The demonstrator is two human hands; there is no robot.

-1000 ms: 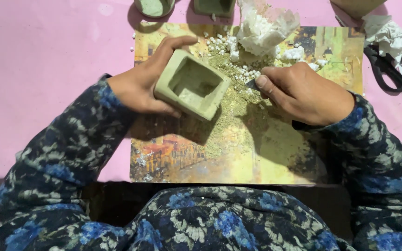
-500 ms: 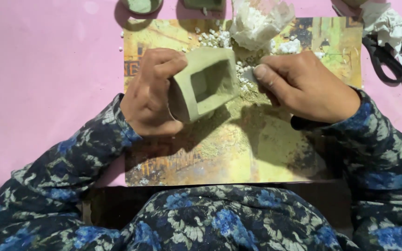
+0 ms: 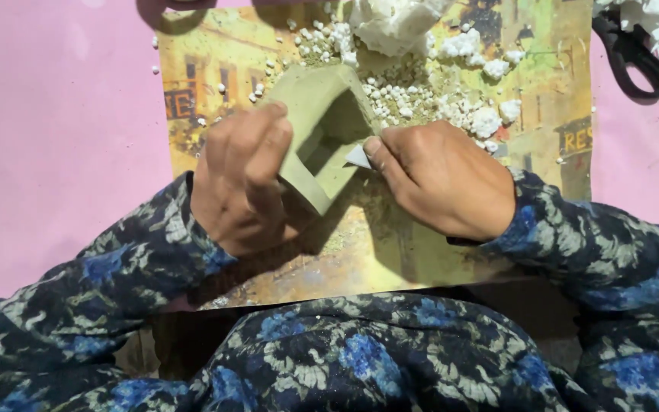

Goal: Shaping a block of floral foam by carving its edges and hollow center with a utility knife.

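Left hand (image 3: pixel 242 187) grips the green block (image 3: pixel 322 130), right hand (image 3: pixel 440 179) pinches a small blade (image 3: pixel 358 156); white crumbs (image 3: pixel 421 99) lie just beyond.

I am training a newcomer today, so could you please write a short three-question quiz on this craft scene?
1. True or false: the left hand holds the green hollow block tilted on the printed mat.
2. What does the right hand pinch? A) a brush B) a small pale blade-like piece C) the black scissors
3. What lies scattered beyond the block?

Key: 1 true; 2 B; 3 white crumbs.
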